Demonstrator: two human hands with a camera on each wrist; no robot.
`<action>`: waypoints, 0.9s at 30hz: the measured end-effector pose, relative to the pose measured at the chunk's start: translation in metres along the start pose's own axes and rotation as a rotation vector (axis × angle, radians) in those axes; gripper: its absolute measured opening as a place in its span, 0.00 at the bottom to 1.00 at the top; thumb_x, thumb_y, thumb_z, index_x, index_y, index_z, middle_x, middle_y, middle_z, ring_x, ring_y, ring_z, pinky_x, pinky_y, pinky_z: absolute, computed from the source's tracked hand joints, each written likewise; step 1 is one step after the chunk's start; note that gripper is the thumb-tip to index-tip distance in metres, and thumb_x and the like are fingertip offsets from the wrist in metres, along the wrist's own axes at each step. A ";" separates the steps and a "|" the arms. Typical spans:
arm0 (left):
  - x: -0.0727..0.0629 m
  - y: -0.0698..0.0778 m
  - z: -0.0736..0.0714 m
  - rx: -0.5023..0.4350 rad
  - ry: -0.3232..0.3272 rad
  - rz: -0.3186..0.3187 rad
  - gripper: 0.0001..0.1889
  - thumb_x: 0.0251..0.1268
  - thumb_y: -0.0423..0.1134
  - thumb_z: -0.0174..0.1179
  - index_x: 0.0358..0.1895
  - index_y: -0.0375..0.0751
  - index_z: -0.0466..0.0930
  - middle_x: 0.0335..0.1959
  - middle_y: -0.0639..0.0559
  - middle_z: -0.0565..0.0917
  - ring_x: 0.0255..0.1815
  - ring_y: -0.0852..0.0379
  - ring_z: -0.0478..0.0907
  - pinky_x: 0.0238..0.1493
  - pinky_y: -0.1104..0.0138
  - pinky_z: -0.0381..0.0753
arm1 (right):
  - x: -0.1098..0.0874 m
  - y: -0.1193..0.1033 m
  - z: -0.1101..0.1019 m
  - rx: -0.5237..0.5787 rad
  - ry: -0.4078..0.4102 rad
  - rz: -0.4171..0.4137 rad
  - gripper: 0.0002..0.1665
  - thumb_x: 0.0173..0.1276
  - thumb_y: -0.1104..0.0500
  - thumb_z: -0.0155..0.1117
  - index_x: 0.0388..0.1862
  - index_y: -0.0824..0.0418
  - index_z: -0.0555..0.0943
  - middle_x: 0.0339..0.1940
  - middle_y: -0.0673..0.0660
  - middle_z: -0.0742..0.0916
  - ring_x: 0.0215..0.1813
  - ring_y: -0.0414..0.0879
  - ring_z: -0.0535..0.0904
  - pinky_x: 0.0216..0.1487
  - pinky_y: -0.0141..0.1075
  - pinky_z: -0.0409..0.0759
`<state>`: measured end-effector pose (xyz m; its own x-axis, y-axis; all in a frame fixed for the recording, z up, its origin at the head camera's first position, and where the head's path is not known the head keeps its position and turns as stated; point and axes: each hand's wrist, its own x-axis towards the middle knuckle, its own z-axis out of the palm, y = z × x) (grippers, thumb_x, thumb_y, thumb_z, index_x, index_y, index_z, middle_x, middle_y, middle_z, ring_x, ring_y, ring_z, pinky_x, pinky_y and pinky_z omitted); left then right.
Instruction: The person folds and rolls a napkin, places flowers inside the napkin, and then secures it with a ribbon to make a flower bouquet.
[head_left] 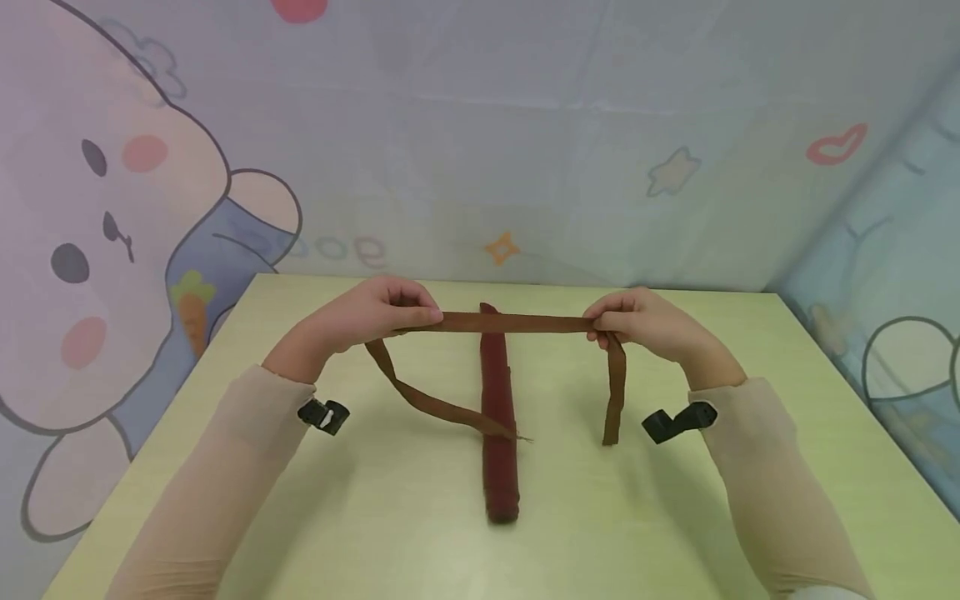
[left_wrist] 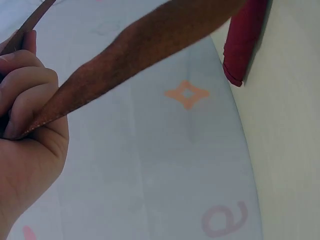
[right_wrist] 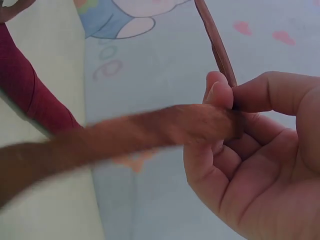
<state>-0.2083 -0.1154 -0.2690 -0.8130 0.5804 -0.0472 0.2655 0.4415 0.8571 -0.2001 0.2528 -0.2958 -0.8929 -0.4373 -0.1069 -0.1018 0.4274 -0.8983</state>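
A brown fabric ribbon is stretched level between the two hands, raised over the table. My left hand pinches it at one side, thumb along the ribbon; a long tail with a frayed tip hangs from there and curves toward the middle. Between thumb and fingers, my right hand pinches the other side, and a shorter tail drops straight down. Beneath the ribbon, a dark red rolled cloth bundle lies lengthwise on the table. The ribbon and its longer tail cross over the bundle in the head view.
The pale yellow-green table reaches back to a hanging cloth backdrop printed with a cartoon animal and small shapes. Black straps with small wrist mounts sit on both beige sleeves.
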 end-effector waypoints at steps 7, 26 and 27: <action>0.017 -0.018 -0.002 -0.082 0.020 -0.018 0.09 0.68 0.41 0.60 0.38 0.37 0.82 0.21 0.54 0.74 0.17 0.61 0.56 0.24 0.70 0.59 | 0.014 0.009 -0.005 0.117 0.088 0.032 0.17 0.74 0.63 0.50 0.56 0.73 0.74 0.32 0.51 0.84 0.27 0.38 0.72 0.31 0.29 0.73; 0.041 -0.056 -0.005 -0.087 0.085 -0.061 0.10 0.71 0.28 0.50 0.45 0.31 0.81 0.37 0.50 0.82 0.21 0.60 0.60 0.26 0.70 0.62 | 0.056 0.033 -0.011 -0.143 0.077 -0.005 0.16 0.76 0.64 0.46 0.52 0.71 0.78 0.38 0.55 0.82 0.31 0.44 0.76 0.37 0.35 0.78; 0.042 -0.057 -0.005 -0.070 0.095 -0.067 0.10 0.71 0.28 0.49 0.46 0.31 0.81 0.38 0.49 0.82 0.21 0.60 0.61 0.26 0.70 0.62 | 0.059 0.033 -0.010 -0.145 0.080 0.000 0.16 0.76 0.64 0.46 0.52 0.72 0.78 0.39 0.56 0.82 0.31 0.44 0.76 0.37 0.36 0.78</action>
<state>-0.2600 -0.1195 -0.3177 -0.8739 0.4824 -0.0595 0.1750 0.4264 0.8875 -0.2606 0.2490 -0.3277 -0.9244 -0.3753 -0.0672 -0.1590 0.5396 -0.8268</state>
